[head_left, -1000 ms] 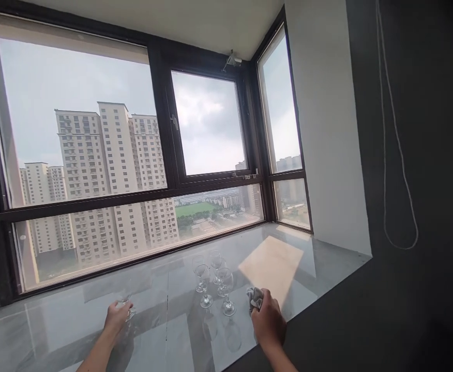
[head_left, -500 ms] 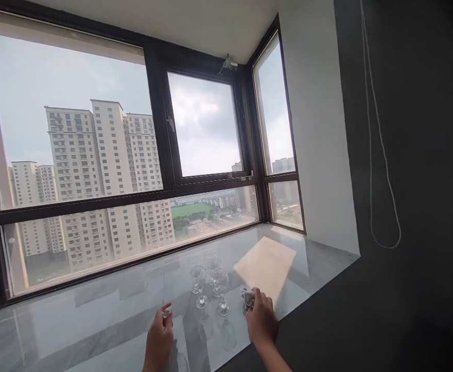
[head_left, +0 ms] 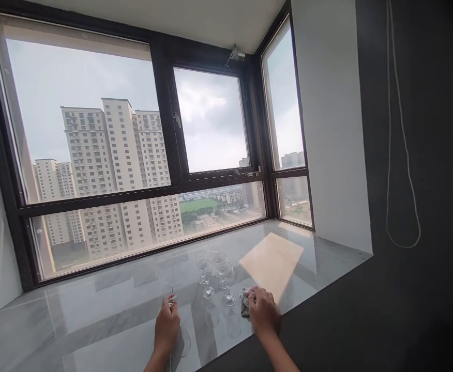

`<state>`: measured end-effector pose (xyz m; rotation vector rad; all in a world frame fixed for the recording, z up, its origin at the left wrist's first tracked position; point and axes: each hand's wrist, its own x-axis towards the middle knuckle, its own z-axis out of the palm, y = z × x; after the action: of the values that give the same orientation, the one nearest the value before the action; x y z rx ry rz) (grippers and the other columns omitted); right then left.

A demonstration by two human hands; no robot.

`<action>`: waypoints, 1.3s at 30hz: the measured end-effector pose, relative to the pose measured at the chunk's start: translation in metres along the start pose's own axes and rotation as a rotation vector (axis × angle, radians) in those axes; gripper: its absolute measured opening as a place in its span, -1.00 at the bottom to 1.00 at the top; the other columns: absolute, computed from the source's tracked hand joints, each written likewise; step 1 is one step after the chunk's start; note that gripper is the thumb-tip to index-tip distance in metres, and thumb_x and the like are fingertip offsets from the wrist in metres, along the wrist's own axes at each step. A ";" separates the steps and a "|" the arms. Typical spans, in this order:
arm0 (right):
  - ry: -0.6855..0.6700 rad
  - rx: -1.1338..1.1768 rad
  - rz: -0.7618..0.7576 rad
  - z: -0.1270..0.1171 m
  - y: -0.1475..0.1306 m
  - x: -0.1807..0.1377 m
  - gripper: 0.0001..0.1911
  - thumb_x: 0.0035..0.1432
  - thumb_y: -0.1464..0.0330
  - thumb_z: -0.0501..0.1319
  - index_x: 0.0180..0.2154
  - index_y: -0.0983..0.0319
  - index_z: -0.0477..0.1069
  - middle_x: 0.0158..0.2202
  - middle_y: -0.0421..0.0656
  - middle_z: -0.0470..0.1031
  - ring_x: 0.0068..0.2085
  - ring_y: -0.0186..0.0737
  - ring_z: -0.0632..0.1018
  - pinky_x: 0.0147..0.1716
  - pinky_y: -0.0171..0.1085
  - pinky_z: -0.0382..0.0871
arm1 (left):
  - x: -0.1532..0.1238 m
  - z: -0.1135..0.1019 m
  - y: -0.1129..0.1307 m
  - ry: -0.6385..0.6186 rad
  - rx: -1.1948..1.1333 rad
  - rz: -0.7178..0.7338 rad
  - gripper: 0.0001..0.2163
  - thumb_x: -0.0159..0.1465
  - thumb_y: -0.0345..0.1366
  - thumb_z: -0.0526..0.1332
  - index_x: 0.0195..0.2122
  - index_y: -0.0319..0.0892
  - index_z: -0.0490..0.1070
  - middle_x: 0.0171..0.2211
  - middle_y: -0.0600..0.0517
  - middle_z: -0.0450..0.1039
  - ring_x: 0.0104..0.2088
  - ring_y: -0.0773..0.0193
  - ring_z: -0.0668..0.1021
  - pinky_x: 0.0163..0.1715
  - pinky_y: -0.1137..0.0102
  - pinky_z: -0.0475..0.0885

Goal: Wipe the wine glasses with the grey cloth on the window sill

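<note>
My left hand (head_left: 167, 328) is closed around a clear wine glass (head_left: 171, 288), held low over the glossy marble window ledge (head_left: 94, 320). My right hand (head_left: 264, 314) is closed on a small grey cloth (head_left: 244, 302) that rests on the ledge. Between and just beyond the hands stand several clear stemmed wine glasses (head_left: 214, 274) in a tight group. The glass in my left hand sits a little left of that group.
A wide bay window (head_left: 94, 155) with dark frames runs behind the ledge, with tower blocks outside. A white wall (head_left: 327, 129) closes the ledge on the right. A dark wall with a hanging bead cord (head_left: 403, 155) lies nearer right. A pale sunlit patch (head_left: 272, 262) lies on the ledge.
My left hand has carried the glass from the far left of the ledge rightwards towards the group of glasses. My right hand has stayed on the cloth.
</note>
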<state>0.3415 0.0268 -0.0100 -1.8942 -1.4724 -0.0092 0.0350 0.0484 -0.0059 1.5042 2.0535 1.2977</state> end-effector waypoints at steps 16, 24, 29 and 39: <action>-0.057 0.262 -0.258 0.000 0.008 -0.025 -0.49 0.21 0.54 0.03 0.19 0.18 0.18 -0.10 -0.03 0.57 -0.04 -0.04 0.58 -0.09 -0.19 0.42 | -0.007 -0.007 0.014 -0.025 0.090 -0.012 -0.67 0.44 -0.24 -0.12 0.13 -0.14 0.27 -0.17 -0.09 0.59 -0.15 0.14 0.63 -0.14 0.39 0.40; -0.119 0.380 -0.242 0.001 0.011 -0.038 -0.48 0.24 0.42 0.09 0.23 0.18 0.12 -0.01 -0.02 0.57 -0.01 -0.02 0.60 -0.05 -0.14 0.44 | -0.008 -0.007 0.014 -0.027 0.098 -0.002 -0.67 0.45 -0.25 -0.12 0.14 -0.15 0.26 -0.07 -0.13 0.59 -0.08 0.15 0.62 -0.11 0.40 0.39; -0.051 0.458 -0.271 -0.001 0.000 -0.043 -0.48 0.16 0.56 0.02 0.15 0.19 0.22 -0.09 -0.04 0.59 -0.03 -0.08 0.62 -0.04 -0.18 0.46 | -0.009 -0.007 0.014 -0.020 0.077 0.004 -0.67 0.45 -0.27 -0.10 0.14 -0.16 0.28 -0.03 -0.15 0.59 -0.06 0.15 0.63 -0.11 0.40 0.39; 0.123 0.609 -0.975 -0.182 -0.109 -0.099 -0.29 0.23 0.55 0.11 0.37 0.11 0.11 -0.07 -0.04 0.63 -0.14 -0.12 0.63 -0.20 -0.22 0.61 | -0.006 -0.003 0.007 -0.026 0.067 0.022 -0.67 0.45 -0.29 -0.10 0.14 -0.21 0.28 0.07 -0.19 0.55 0.02 0.12 0.61 -0.05 0.37 0.43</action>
<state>0.2903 -0.1456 0.1402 -0.5877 -1.8909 -0.1147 0.0400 0.0425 -0.0002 1.5682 2.0894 1.2216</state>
